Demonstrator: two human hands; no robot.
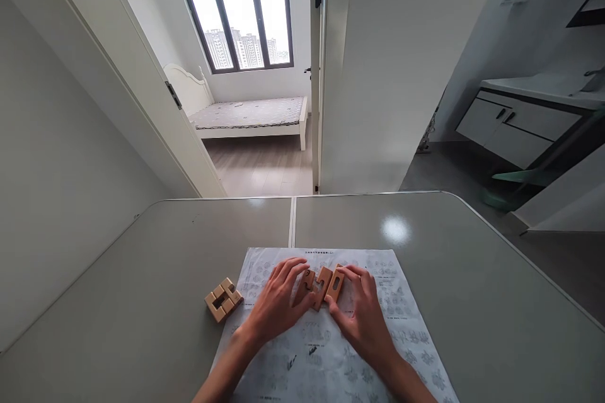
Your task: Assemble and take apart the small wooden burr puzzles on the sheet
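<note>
Three notched wooden puzzle blocks lie side by side on a printed paper sheet. My left hand has its thumb and fingers around the left wooden block, which it partly hides. Between my hands lies the middle wooden block, with a cut-out in its side. My right hand pinches the right wooden block, which has a long slot, between thumb and fingertips. Left of my left hand, an assembled wooden block puzzle rests at the sheet's left edge.
The paper sheet, printed with small diagrams, lies on a grey table with a white seam. Behind the table, a doorway leads to a bed under a window. A sink cabinet stands at the far right.
</note>
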